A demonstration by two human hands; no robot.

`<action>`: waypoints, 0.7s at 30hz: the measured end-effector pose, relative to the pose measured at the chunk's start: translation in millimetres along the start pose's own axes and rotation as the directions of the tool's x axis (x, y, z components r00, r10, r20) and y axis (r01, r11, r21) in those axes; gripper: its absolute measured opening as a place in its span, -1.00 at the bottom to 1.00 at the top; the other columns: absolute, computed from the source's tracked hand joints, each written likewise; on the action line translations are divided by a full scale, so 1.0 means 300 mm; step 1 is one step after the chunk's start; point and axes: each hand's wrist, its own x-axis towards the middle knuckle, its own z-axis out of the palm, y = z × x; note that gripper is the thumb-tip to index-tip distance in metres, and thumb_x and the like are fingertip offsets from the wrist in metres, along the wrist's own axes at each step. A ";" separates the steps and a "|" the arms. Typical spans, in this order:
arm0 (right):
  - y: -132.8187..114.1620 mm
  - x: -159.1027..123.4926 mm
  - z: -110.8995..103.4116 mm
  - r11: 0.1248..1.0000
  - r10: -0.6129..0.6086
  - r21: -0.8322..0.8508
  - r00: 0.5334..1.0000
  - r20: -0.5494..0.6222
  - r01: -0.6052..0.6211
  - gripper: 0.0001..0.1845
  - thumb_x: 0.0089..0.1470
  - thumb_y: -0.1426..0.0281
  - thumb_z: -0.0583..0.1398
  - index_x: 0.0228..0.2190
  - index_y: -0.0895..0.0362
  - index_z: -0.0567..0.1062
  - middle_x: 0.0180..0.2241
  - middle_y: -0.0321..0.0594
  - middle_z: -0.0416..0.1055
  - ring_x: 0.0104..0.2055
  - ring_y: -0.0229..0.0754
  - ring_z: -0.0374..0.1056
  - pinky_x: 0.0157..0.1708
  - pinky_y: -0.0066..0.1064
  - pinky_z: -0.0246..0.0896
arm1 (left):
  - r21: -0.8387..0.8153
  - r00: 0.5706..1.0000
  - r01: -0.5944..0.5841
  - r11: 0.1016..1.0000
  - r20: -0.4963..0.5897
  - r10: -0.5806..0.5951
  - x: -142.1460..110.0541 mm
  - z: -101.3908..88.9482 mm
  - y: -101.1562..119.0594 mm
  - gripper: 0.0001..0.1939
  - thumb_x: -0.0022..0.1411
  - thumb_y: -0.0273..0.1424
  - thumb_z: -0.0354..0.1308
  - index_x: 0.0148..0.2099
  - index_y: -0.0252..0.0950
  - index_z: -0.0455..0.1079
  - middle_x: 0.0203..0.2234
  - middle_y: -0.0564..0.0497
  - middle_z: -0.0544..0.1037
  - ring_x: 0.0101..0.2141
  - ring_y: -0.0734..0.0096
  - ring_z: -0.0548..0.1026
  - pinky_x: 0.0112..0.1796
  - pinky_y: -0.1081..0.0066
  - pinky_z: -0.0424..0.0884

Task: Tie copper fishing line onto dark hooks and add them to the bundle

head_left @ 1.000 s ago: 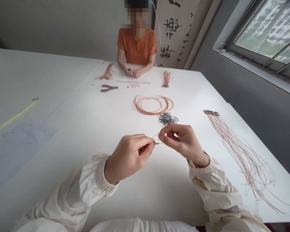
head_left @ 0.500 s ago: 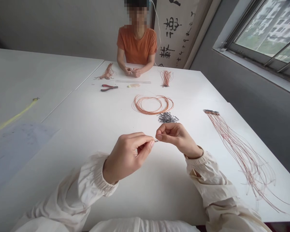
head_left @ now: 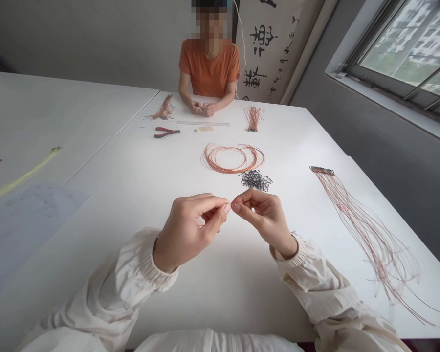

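My left hand (head_left: 190, 227) and my right hand (head_left: 262, 217) meet above the white table (head_left: 132, 195), fingertips nearly touching. Both pinch a tiny piece of thin wire (head_left: 231, 204) between thumb and forefinger; it is too small to see well. Just beyond my hands lie a small pile of dark metal hooks (head_left: 255, 180) and a coil of copper-coloured wire (head_left: 232, 157). A long bundle of reddish wire strands (head_left: 359, 225) fans out on the right side of the table.
A person in an orange shirt (head_left: 209, 68) sits at the far end, hands together on the table. Red-handled pliers (head_left: 165, 132), a clear ruler (head_left: 203, 123) and two small wire bundles (head_left: 253, 118) lie near them. A yellow strip (head_left: 22, 177) lies left.
My hands have drawn closer together and shifted slightly left and up. The small loop of wire seen between them earlier is now hidden in the pinch.
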 end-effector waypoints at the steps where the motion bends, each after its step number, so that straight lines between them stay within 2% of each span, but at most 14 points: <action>1: 0.002 -0.003 0.005 1.000 -0.009 -0.011 1.000 -0.006 0.009 -0.81 0.10 0.30 0.28 -0.44 0.16 0.50 -0.59 -0.34 0.28 -0.57 -0.35 0.07 -0.54 -0.44 0.02 | -0.007 1.000 0.008 1.000 0.006 -0.008 -0.001 0.001 0.000 -0.84 0.30 -0.48 0.12 -0.32 -0.32 0.50 -0.56 0.11 0.45 -0.57 0.59 0.36 -0.51 0.54 0.34; 4: 0.003 -0.020 0.020 0.993 -0.071 -0.096 0.997 -0.036 0.067 -0.85 0.11 0.33 0.27 -0.43 0.15 0.53 -0.61 -0.34 0.29 -0.57 -0.33 0.10 -0.55 -0.43 0.06 | -0.027 1.000 0.029 0.999 0.008 -0.029 -0.002 0.001 -0.002 -0.84 0.31 -0.48 0.12 -0.33 -0.32 0.49 -0.56 0.11 0.45 -0.56 0.58 0.38 -0.49 0.54 0.35; 6: -0.001 -0.033 0.024 0.962 -0.176 -0.219 0.983 -0.046 0.162 -0.91 0.13 0.39 0.24 -0.39 0.13 0.54 -0.57 -0.31 0.36 -0.56 -0.31 0.15 -0.52 -0.42 0.12 | -0.023 0.999 0.033 0.999 -0.002 -0.033 0.000 0.001 -0.006 -0.83 0.31 -0.48 0.11 -0.34 -0.32 0.48 -0.57 0.11 0.44 -0.55 0.57 0.37 -0.48 0.54 0.35; 10: -0.023 -0.046 0.012 0.762 -0.435 -0.514 0.899 0.046 0.395 -0.89 0.14 0.52 0.20 -0.33 0.11 0.53 -0.56 -0.31 0.36 -0.53 -0.30 0.19 -0.39 -0.35 0.17 | 0.022 1.000 0.020 1.000 -0.017 -0.019 0.002 0.004 -0.017 -0.84 0.30 -0.47 0.12 -0.34 -0.31 0.49 -0.56 0.10 0.44 -0.55 0.56 0.36 -0.47 0.52 0.33; 13: -0.045 -0.041 -0.003 0.668 -0.510 -0.568 0.851 0.121 0.481 -0.87 0.13 0.55 0.20 -0.31 0.12 0.52 -0.56 -0.32 0.36 -0.52 -0.30 0.18 -0.38 -0.36 0.15 | 0.028 1.000 -0.005 1.000 -0.004 0.006 0.003 0.011 -0.022 -0.82 0.30 -0.48 0.12 -0.37 -0.31 0.48 -0.58 0.11 0.43 -0.56 0.57 0.34 -0.49 0.51 0.29; 15: -0.059 -0.033 -0.013 0.681 -0.509 -0.548 0.852 0.122 0.485 -0.89 0.13 0.55 0.21 -0.32 0.13 0.52 -0.57 -0.33 0.35 -0.52 -0.32 0.18 -0.40 -0.37 0.14 | 0.020 1.000 -0.018 1.000 0.015 0.018 0.003 0.016 -0.021 -0.81 0.29 -0.49 0.12 -0.39 -0.32 0.47 -0.60 0.11 0.41 -0.58 0.58 0.33 -0.50 0.51 0.28; 17: -0.073 -0.024 -0.023 0.748 -0.447 -0.503 0.889 0.102 0.433 -0.91 0.12 0.53 0.22 -0.34 0.14 0.54 -0.57 -0.34 0.33 -0.52 -0.32 0.18 -0.42 -0.39 0.13 | 0.005 0.999 -0.016 1.000 0.044 0.016 0.001 0.020 -0.019 -0.79 0.29 -0.51 0.11 -0.42 -0.33 0.45 -0.61 0.12 0.40 -0.58 0.58 0.33 -0.51 0.52 0.27; 21: -0.087 0.003 -0.052 0.940 -0.143 -0.300 0.986 0.086 0.163 -0.93 0.12 0.44 0.25 -0.39 0.15 0.55 -0.55 -0.31 0.38 -0.54 -0.33 0.14 -0.53 -0.44 0.06 | -0.039 0.996 0.010 0.999 0.088 -0.006 -0.004 0.025 -0.013 -0.77 0.30 -0.51 0.09 -0.44 -0.34 0.42 -0.59 0.11 0.43 -0.58 0.59 0.35 -0.51 0.54 0.30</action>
